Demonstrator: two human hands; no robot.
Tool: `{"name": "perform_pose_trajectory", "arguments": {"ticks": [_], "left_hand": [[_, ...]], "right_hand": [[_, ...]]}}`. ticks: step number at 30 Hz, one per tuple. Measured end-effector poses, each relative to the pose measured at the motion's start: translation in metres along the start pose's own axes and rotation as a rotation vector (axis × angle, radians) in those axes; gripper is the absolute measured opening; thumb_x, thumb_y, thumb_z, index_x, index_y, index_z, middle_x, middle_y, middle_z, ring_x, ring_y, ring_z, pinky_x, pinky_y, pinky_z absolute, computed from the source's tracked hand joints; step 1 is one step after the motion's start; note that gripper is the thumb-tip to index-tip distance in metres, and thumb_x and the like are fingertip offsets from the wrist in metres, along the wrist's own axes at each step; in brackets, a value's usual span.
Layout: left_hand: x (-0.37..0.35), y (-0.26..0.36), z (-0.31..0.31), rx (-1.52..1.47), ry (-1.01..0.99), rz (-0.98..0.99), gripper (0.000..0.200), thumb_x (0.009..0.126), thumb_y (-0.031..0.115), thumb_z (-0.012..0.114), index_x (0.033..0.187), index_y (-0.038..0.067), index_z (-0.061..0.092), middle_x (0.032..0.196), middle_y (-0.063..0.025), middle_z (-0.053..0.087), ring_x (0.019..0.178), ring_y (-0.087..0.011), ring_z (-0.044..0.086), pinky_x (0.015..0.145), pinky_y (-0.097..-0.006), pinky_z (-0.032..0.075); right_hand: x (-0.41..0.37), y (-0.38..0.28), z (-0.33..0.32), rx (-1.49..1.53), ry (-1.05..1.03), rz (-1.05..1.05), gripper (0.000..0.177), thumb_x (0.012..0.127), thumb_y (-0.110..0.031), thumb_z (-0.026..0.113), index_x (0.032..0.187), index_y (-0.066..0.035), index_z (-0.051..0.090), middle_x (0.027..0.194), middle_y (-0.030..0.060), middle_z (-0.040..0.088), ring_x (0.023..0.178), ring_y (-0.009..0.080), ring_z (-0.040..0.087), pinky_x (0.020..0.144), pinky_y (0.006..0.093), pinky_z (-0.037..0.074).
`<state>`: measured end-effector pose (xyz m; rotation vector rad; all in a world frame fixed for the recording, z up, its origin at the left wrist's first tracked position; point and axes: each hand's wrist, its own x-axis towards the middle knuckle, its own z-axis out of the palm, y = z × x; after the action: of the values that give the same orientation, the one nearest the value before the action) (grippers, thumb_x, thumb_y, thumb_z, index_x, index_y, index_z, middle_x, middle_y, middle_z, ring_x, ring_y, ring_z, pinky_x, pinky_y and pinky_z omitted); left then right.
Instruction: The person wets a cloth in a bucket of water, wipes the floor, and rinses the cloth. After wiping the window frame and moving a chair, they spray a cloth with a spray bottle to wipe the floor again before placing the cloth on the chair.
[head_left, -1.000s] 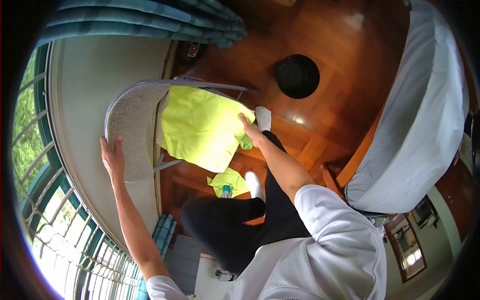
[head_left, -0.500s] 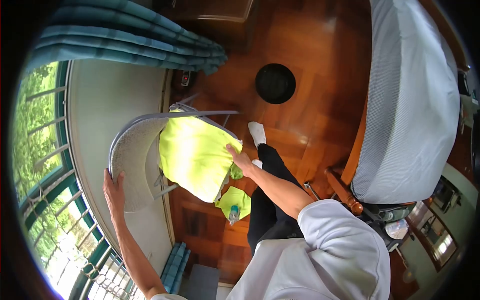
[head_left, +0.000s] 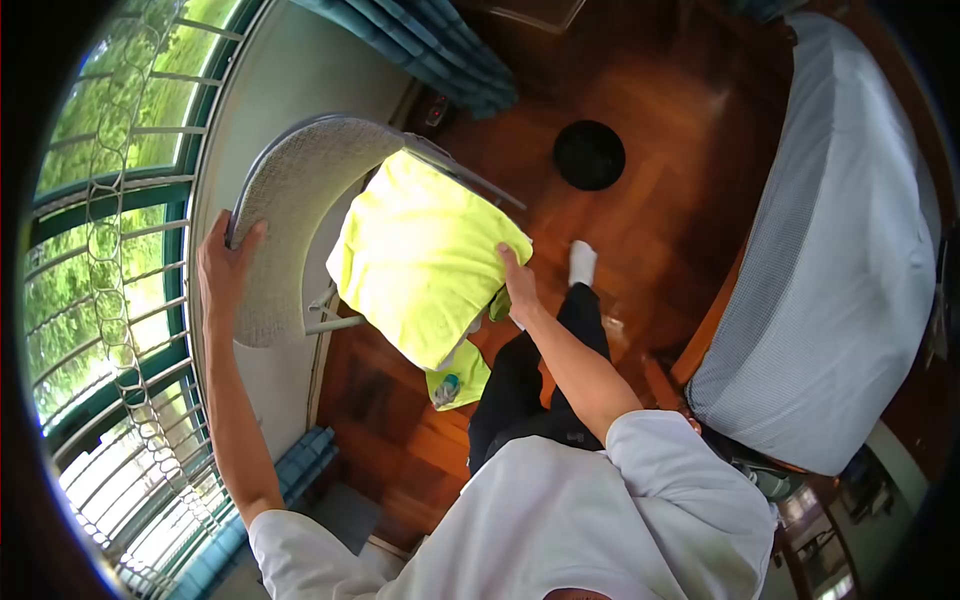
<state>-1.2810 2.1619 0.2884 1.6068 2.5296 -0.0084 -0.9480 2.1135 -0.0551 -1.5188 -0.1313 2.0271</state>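
Observation:
A folding chair (head_left: 285, 220) with a grey fabric backrest stands by the window wall, and a bright yellow-green towel (head_left: 425, 260) covers its seat. My left hand (head_left: 222, 270) is closed around the outer edge of the backrest. At the seat's front corner, my right hand (head_left: 519, 284) grips the edge, thumb on top of the towel and fingers mostly hidden beneath. Below the seat, a second yellow-green cloth (head_left: 468, 368) lies on the wooden floor. A small clear bottle with a teal top (head_left: 446, 390) is on that cloth.
A round black object (head_left: 589, 155) sits on the floor beyond my foot. To the right is a bed-like piece draped in pale fabric (head_left: 820, 270). On the left are a barred window (head_left: 120, 270) and a blue curtain (head_left: 440, 50).
The chair has turned and shifted with both hands still on it; its backrest sits higher in view. The camera view has also rotated, moving the window, curtain and black object.

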Motion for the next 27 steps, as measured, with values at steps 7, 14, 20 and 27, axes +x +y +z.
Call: {"name": "perform_pose_trajectory", "arguments": {"ticks": [7, 14, 20, 27], "left_hand": [[-0.013, 0.041, 0.035, -0.071, 0.118, 0.071, 0.042, 0.086, 0.038, 0.079, 0.097, 0.002, 0.062, 0.069, -0.0097, 0.054, 0.06, -0.0177, 0.048, 0.057, -0.036, 0.042], [-0.03, 0.047, 0.114, 0.048, 0.023, -0.003, 0.04, 0.085, 0.035, 0.08, 0.095, 0.001, 0.059, 0.068, -0.0086, 0.048, 0.062, -0.0166, 0.042, 0.059, -0.0342, 0.041], [-0.019, 0.034, 0.147, 0.007, 0.02, 0.007, 0.039, 0.087, 0.032, 0.079, 0.094, 0.0, 0.058, 0.07, -0.0081, 0.046, 0.063, -0.0175, 0.041, 0.06, -0.0335, 0.041], [0.011, 0.006, 0.153, -0.025, 0.003, 0.002, 0.04, 0.089, 0.037, 0.077, 0.099, 0.001, 0.063, 0.072, -0.0054, 0.051, 0.065, -0.0146, 0.046, 0.062, -0.0319, 0.042]], "right_hand": [[0.043, 0.014, -0.042, -0.051, 0.026, -0.048, 0.062, 0.091, -0.046, 0.069, 0.128, 0.003, 0.062, 0.118, 0.0092, 0.068, 0.106, 0.0179, 0.062, 0.093, 0.0332, 0.047], [0.105, 0.038, -0.074, -0.271, 0.176, -0.058, 0.057, 0.092, -0.048, 0.068, 0.114, 0.005, 0.07, 0.105, 0.012, 0.072, 0.093, 0.0188, 0.067, 0.08, 0.0343, 0.051], [0.139, 0.052, -0.085, -0.297, 0.156, -0.214, 0.057, 0.093, -0.049, 0.067, 0.109, 0.005, 0.071, 0.1, 0.0111, 0.073, 0.091, 0.0173, 0.067, 0.079, 0.0336, 0.051], [0.139, 0.043, -0.069, -0.32, 0.124, -0.096, 0.055, 0.095, -0.048, 0.066, 0.11, 0.005, 0.071, 0.1, 0.0087, 0.073, 0.091, 0.0155, 0.066, 0.08, 0.0317, 0.05]]}}
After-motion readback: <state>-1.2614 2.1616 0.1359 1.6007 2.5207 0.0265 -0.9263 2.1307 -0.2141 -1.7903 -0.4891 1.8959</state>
